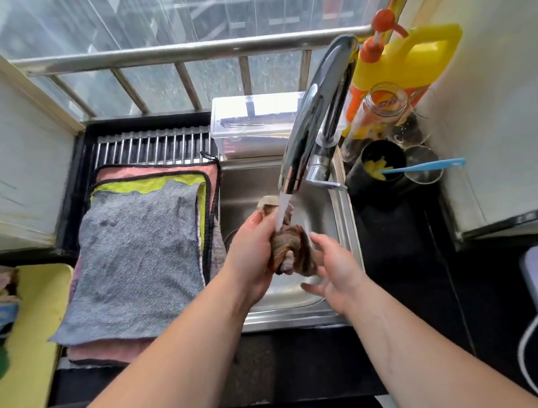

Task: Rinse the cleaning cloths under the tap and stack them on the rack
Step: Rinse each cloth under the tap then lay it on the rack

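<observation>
Water runs from the chrome tap (315, 116) into the steel sink (343, 230). My left hand (252, 253) grips a bunched brown cloth (292, 248) right under the stream. My right hand (334, 269) is just to the cloth's right with its fingers spread, its fingertips near or touching the cloth. Left of the sink, a metal rack (153, 147) carries a stack of flat cloths: a grey cloth (137, 262) on top, a yellow-green cloth (150, 184) under it, a pink cloth (162, 171) below.
A clear plastic box (254, 121) stands behind the sink. A yellow detergent jug (411, 60), a jar (379, 108), cups and a blue-handled utensil (425, 166) crowd the right corner. A yellow board (35, 318) lies at left. A window railing (185, 52) runs behind.
</observation>
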